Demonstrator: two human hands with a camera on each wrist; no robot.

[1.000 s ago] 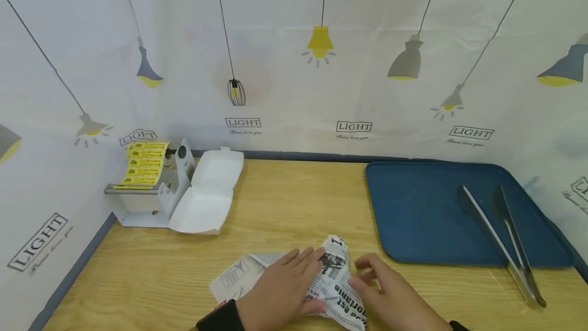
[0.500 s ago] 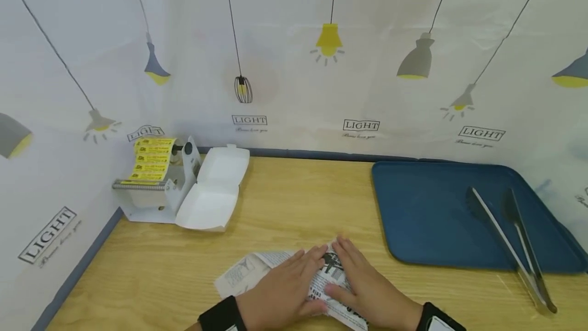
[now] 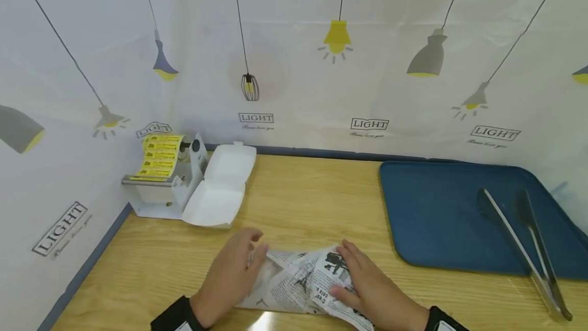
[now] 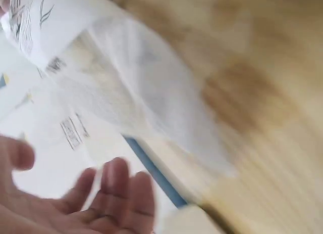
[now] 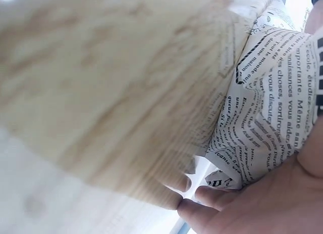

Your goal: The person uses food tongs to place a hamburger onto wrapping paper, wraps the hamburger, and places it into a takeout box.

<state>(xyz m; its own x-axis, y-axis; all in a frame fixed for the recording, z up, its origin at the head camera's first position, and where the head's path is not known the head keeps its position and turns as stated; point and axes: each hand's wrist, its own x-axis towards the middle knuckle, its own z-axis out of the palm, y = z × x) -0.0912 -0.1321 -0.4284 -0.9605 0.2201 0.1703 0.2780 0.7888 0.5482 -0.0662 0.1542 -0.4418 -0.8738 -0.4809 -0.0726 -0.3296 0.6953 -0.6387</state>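
Note:
A newspaper-print wrapping paper [image 3: 289, 285] lies folded into a long packet at the front of the table; anything inside is hidden. My left hand [image 3: 227, 275] hovers at the packet's left end, thumb and fingers spread apart. In the left wrist view the loose pale end of the paper [image 4: 161, 92] sticks out beyond the hand [image 4: 111, 203], with a gap between them. On the other end, my right hand [image 3: 374, 287] rests with extended fingers along the folded flap, its thumb lying on the print. The right wrist view shows its fingers [image 5: 207, 208] alongside the paper's printed side [image 5: 272, 97].
At the back left stands a label dispenser [image 3: 161, 198] with a yellow label strip. An opened white takeaway box [image 3: 216, 201] leans beside it. The blue tray [image 3: 432, 218] lies at right, with metal tongs [image 3: 523, 249] across it and over its front edge.
My left hand has lifted off the paper and moved left to its end, uncovering the folded middle. The right hand came down onto the right flap and stays there. The view has shifted slightly.

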